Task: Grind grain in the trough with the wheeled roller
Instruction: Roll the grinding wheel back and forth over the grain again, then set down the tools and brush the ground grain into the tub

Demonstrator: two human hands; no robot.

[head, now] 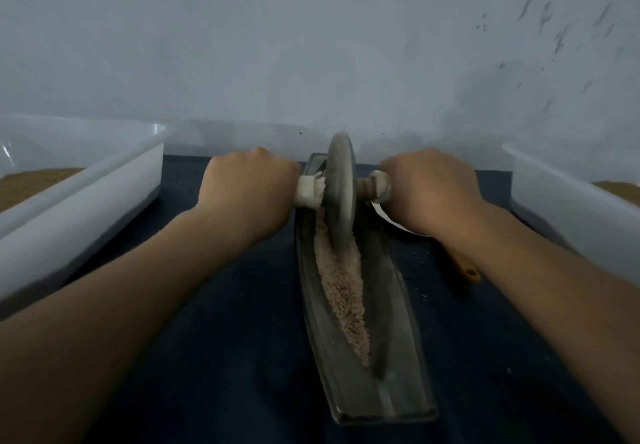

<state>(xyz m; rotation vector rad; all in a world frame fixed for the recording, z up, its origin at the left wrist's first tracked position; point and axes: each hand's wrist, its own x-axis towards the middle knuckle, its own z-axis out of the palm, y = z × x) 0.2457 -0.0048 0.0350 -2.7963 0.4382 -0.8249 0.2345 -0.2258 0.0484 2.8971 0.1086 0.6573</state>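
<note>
A long dark metal trough [398, 367] lies on the dark cloth, running away from me. Pale crushed grain [341, 291] fills its groove. A grey metal wheel [341, 194] stands upright in the far part of the trough, on an axle with white-wrapped handles [308, 194]. My left hand [246, 191] grips the left handle. My right hand [429, 189] grips the right handle. Both fists hide most of the handles.
A white plastic tub [83, 201] holding brown grain stands at the left. Another white tub [568, 208] stands at the right. An orange-handled tool [467, 270] lies right of the trough, partly under my right forearm. A pale wall rises just behind.
</note>
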